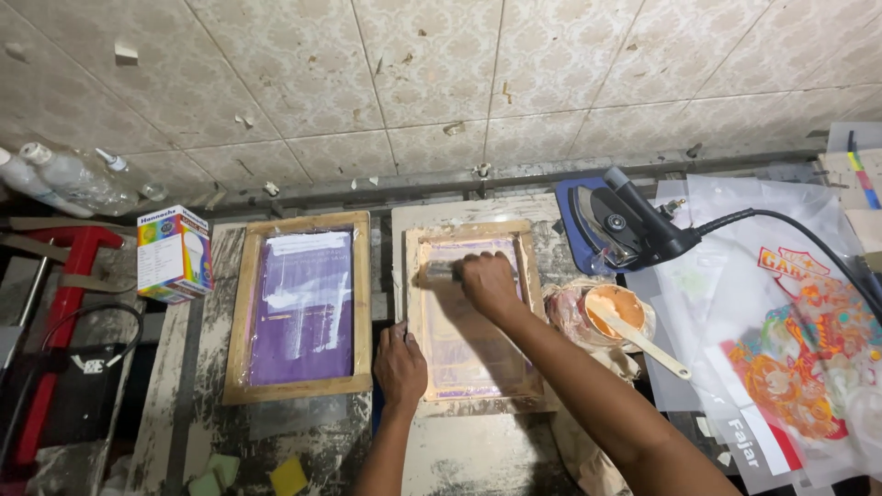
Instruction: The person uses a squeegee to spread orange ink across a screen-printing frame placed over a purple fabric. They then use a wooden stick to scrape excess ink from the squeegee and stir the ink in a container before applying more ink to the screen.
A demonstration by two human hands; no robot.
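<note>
Right hand (489, 280) grips the squeegee (441, 271) at the top of the frame (415, 312), blade pressed flat to the mesh. Left hand (400, 363) lies open and flat on the frame's near corner, pinning it to the surface (459, 455). Ink tub (614, 310) sits just right, within reach.

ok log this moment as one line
left hand: pressing frame edge | right hand: gripping squeegee on screen frame | second frame: left, idle | paste bowl: right
</note>
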